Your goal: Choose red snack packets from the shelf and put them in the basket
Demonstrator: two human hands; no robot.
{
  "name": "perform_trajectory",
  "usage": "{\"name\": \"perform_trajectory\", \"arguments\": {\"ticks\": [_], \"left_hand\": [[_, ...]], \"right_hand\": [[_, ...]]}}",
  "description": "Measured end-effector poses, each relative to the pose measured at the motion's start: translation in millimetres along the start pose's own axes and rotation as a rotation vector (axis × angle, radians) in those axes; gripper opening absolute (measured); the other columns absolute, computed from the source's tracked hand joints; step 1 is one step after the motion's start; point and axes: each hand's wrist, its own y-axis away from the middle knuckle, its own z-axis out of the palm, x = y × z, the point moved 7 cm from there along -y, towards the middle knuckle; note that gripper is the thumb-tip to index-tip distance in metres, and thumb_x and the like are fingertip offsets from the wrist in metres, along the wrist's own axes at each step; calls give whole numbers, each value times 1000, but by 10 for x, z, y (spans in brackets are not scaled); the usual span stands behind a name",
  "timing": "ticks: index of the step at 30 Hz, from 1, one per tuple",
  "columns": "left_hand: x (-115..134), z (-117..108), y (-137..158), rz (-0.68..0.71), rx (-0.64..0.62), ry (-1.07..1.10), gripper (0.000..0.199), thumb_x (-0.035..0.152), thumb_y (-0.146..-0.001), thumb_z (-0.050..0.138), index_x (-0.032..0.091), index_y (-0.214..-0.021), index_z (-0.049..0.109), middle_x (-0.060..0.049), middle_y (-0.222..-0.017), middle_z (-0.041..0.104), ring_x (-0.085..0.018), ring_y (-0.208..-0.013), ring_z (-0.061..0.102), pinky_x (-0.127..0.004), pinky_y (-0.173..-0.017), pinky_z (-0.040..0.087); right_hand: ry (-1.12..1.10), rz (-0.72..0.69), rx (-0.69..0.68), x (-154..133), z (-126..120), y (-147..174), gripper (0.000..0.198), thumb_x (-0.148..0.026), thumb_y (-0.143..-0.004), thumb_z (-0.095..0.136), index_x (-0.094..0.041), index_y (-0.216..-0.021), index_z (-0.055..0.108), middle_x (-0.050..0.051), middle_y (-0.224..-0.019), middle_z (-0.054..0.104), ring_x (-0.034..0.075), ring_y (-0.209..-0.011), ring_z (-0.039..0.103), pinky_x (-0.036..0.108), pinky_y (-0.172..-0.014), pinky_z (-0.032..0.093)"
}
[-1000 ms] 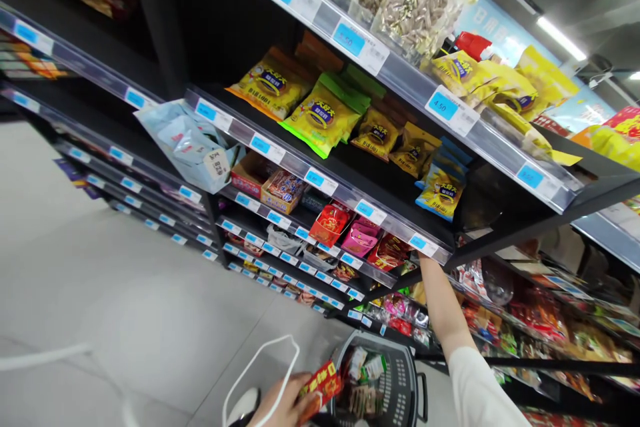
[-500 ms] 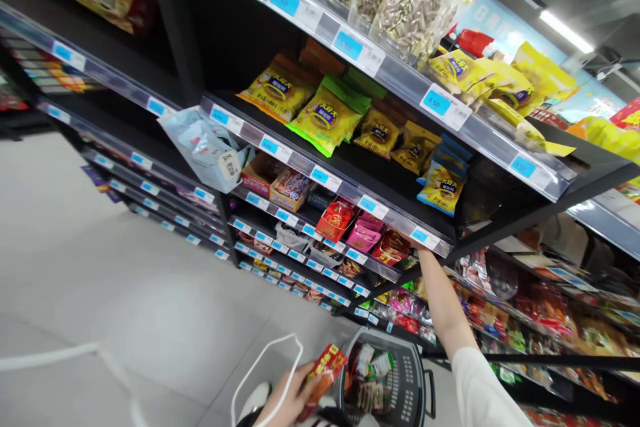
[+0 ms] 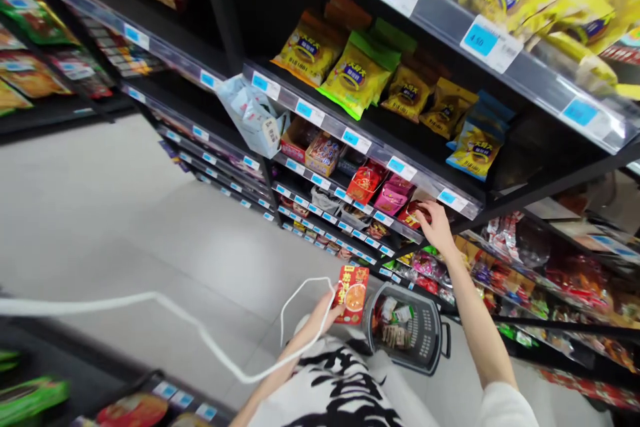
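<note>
My left hand (image 3: 326, 310) is closed on the edge of a flat red box (image 3: 353, 287) with a round food picture on its front, held upright beside the shopping basket. My right hand (image 3: 437, 225) reaches to a lower shelf at the right. Its fingers are curled over a red snack packet (image 3: 409, 215), which they partly hide. Left of that packet stand a pink snack packet (image 3: 393, 196) and a brighter red one (image 3: 367, 183) in a row. Below my hands, the grey basket (image 3: 429, 368) on the floor holds several packaged goods.
Above, a shelf edge (image 3: 423, 181) with blue price tags juts over my right hand. Yellow snack bags (image 3: 354, 73) lie on that shelf. A pale blue bag (image 3: 253, 117) hangs at its left end. A white cord (image 3: 215, 347) crosses the view. Another shelf unit (image 3: 75, 347) is at lower left.
My right hand has come out from under the shelf edge to the front of the red packet. My left hand has turned the red box so its front faces up to me.
</note>
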Motion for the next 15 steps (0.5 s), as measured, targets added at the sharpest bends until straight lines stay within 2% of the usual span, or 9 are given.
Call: {"name": "perform_trajectory", "arguments": {"ticks": [2, 4, 5, 6, 8, 9, 11, 13, 15], "left_hand": [[-14, 29, 43, 10, -14, 202, 65, 31, -84, 61, 4, -141, 43, -21, -143, 59, -33, -126, 59, -40, -110, 46], [-41, 92, 71, 0, -49, 325, 68, 38, -82, 70, 9, -139, 47, -19, -140, 61, -33, -123, 62, -44, -108, 49], [-51, 135, 81, -5, -74, 355, 68, 41, -82, 73, 11, -138, 49, -19, -139, 62, -33, -121, 64, -45, -107, 51], [-53, 179, 91, -4, -100, 370, 68, 45, -82, 75, 12, -137, 51, -18, -137, 63, -33, -120, 65, -46, -105, 52], [-37, 245, 121, 16, -128, 355, 70, 48, -81, 76, 13, -137, 52, -19, -135, 64, -33, -117, 66, -48, -103, 53], [-18, 257, 145, 32, -121, 325, 71, 49, -83, 75, 13, -139, 50, -20, -135, 63, -33, -117, 66, -49, -103, 54], [62, 239, 219, 91, -76, 185, 71, 45, -87, 71, 15, -146, 45, -20, -140, 59, -32, -120, 65, -50, -105, 52], [236, 200, 322, 223, -17, -75, 74, 36, -86, 73, 20, -151, 42, -18, -150, 50, -33, -132, 56, -53, -112, 46], [464, 239, 431, 408, -20, -382, 78, 25, -78, 80, 26, -149, 48, -15, -158, 40, -35, -145, 41, -58, -118, 37]], "right_hand": [[-51, -19, 4, -258, 82, 397, 34, -35, -104, 50, -11, -121, 67, 17, -133, 62, 23, -129, 51, 38, -115, 34], [-111, -5, -57, -499, 314, 821, 30, -36, -104, 51, -15, -121, 67, 13, -124, 67, 21, -119, 58, 35, -108, 42], [-160, 5, -118, -598, 493, 1034, 31, -38, -102, 55, -18, -122, 66, 11, -122, 68, 22, -114, 61, 35, -103, 47], [-287, 41, -249, -670, 740, 1253, 34, -41, -98, 61, -20, -124, 65, 9, -119, 69, 23, -108, 64, 35, -96, 51], [-579, 187, -450, -721, 1215, 1677, 42, -44, -91, 70, -23, -126, 62, 5, -106, 72, 22, -91, 68, 33, -83, 55], [-720, 285, -443, -691, 1381, 1849, 42, -45, -89, 72, -23, -123, 61, 3, -101, 72, 22, -86, 68, 33, -78, 55], [-915, 486, -270, -540, 1567, 2123, 38, -45, -86, 73, -23, -114, 61, 2, -95, 71, 21, -81, 67, 32, -75, 55], [-968, 635, -55, -372, 1603, 2345, 35, -45, -84, 75, -22, -107, 60, 3, -93, 69, 21, -81, 66, 31, -74, 54], [-930, 700, 56, -277, 1558, 2495, 35, -43, -83, 76, -21, -106, 61, 3, -92, 69, 21, -81, 65, 31, -74, 53]]}}
